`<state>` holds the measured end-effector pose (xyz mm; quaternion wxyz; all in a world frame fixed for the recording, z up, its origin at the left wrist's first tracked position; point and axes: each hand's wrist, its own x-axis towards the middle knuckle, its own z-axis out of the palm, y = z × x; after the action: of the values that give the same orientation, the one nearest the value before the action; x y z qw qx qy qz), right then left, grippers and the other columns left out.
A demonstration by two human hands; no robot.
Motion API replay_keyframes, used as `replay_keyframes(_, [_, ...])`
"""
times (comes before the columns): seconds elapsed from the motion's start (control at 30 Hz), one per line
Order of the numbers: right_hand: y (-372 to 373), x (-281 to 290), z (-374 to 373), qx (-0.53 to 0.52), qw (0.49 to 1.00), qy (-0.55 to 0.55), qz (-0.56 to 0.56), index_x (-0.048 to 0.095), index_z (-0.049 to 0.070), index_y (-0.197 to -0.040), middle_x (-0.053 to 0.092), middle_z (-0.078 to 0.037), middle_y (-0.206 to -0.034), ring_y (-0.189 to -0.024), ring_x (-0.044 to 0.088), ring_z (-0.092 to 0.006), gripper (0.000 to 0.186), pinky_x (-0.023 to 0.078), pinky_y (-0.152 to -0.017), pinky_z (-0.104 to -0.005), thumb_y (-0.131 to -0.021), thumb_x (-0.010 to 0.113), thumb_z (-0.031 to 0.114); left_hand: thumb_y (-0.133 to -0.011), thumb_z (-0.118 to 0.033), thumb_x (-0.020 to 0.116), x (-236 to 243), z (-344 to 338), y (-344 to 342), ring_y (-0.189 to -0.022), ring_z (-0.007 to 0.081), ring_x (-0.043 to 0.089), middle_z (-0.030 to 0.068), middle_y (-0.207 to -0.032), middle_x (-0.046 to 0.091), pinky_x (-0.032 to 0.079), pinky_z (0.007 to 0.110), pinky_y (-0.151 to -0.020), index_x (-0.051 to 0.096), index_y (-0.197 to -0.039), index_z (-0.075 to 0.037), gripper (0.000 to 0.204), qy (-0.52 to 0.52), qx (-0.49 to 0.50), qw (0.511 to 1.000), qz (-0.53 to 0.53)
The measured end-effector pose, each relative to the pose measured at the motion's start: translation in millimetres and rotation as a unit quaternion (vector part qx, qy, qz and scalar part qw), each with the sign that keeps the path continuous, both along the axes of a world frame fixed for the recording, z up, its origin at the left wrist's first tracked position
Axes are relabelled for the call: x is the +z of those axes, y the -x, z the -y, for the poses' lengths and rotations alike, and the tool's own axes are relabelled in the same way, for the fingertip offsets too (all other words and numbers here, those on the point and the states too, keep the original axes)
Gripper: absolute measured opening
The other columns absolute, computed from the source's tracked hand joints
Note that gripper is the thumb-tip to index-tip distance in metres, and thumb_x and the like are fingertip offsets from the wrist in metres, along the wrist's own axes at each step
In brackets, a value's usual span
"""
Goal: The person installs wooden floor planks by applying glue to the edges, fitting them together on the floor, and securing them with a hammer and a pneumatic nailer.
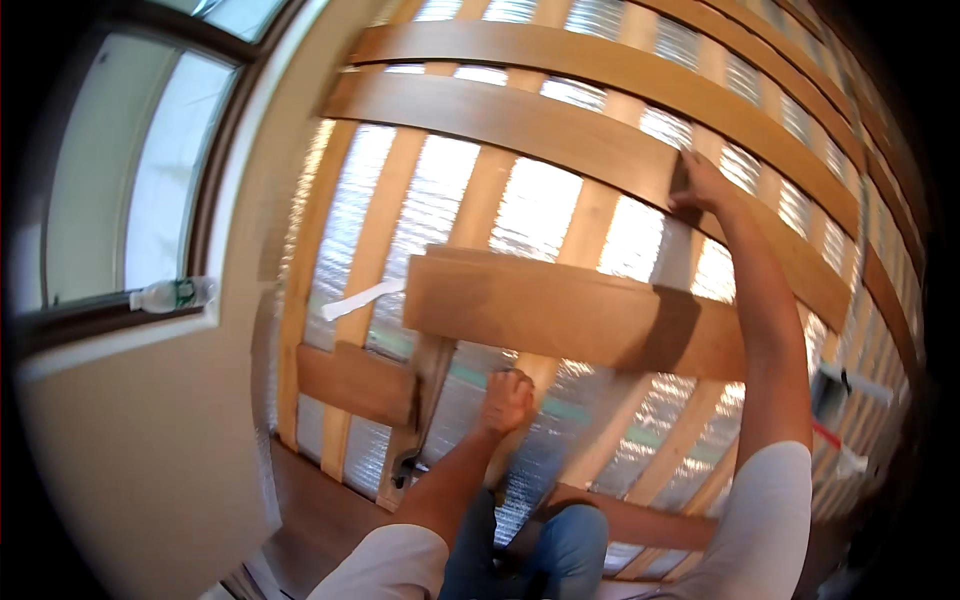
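Long wooden boards run across upright battens on a wall backed with silvery foil. My right hand [703,186] is raised against a fixed wooden board [520,122], with thumb and fingers curled around a dark patch. I cannot tell whether that patch is a small piece or shadow. A shorter wooden board [540,300] lies across the battens at mid-height, its left end showing a doubled edge; my arm hides part of its right side. Just under its lower edge, my left hand [508,402] is closed beside a batten [538,378]; what its fingers hold is hidden.
A short board piece [350,380] sits low on the left, near a dark clamp-like object [403,470]. A white strip [362,298] crosses the battens. A plastic bottle [175,294] lies on the windowsill at left. At right are a grey-and-white object [835,390] and a red strip [828,434].
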<state>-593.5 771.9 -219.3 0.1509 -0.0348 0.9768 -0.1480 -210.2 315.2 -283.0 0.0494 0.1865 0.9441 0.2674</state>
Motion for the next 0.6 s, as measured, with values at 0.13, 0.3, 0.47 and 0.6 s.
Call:
replay_keyframes(0.13, [8, 21, 23, 0.005, 0.995, -0.094, 0.031, 0.048, 0.001, -0.141, 0.055, -0.023, -0.133, -0.125, 0.051, -0.0425, 0.115, 0.044, -0.106, -0.0459, -0.045, 0.099, 0.038, -0.084, -0.016, 0.065, 4, -3, -5, -0.097, 0.0305, 0.054, 0.0099, -0.105, 0.057, 0.042, 0.047, -0.088, 0.062, -0.098, -0.011, 0.015, -0.003, -0.007, 0.999, -0.038])
replay_keyframes(0.3, [3, 43, 33, 0.01, 0.992, -0.126, 0.001, 0.052, 0.002, -0.124, 0.058, -0.021, -0.121, -0.115, 0.055, -0.0411, 0.087, 0.046, -0.099, -0.0474, -0.056, 0.092, 0.039, -0.089, -0.019, 0.062, -2, -5, -4, -0.098, 0.0311, 0.054, 0.0104, -0.106, 0.057, 0.042, 0.048, -0.088, 0.062, -0.098, -0.01, 0.013, -0.025, -0.018, 0.999, -0.013])
replay_keyframes(0.47, [-45, 67, 34, -0.038, 0.995, -0.015, -0.086, 0.055, 0.003, -0.102, 0.063, -0.019, -0.104, -0.1, 0.062, -0.0391, 0.053, 0.051, -0.086, -0.0484, -0.074, 0.083, 0.038, -0.089, -0.015, 0.06, -4, -9, -5, -0.096, 0.0329, 0.054, 0.0122, -0.105, 0.057, 0.042, 0.05, -0.086, 0.061, -0.095, -0.01, 0.008, -0.019, -0.007, 1.0, -0.022])
replay_keyframes(0.6, [-68, 68, 31, 0.003, 0.989, -0.003, -0.149, 0.056, 0.005, -0.092, 0.068, -0.015, -0.089, -0.09, 0.067, -0.0378, 0.038, 0.053, -0.077, -0.0488, -0.086, 0.074, 0.037, -0.085, -0.009, 0.062, 7, -16, 4, -0.095, 0.0353, 0.053, 0.0144, -0.105, 0.056, 0.042, 0.051, -0.085, 0.059, -0.095, -0.008, 0.01, -0.029, -0.027, 0.999, -0.026])
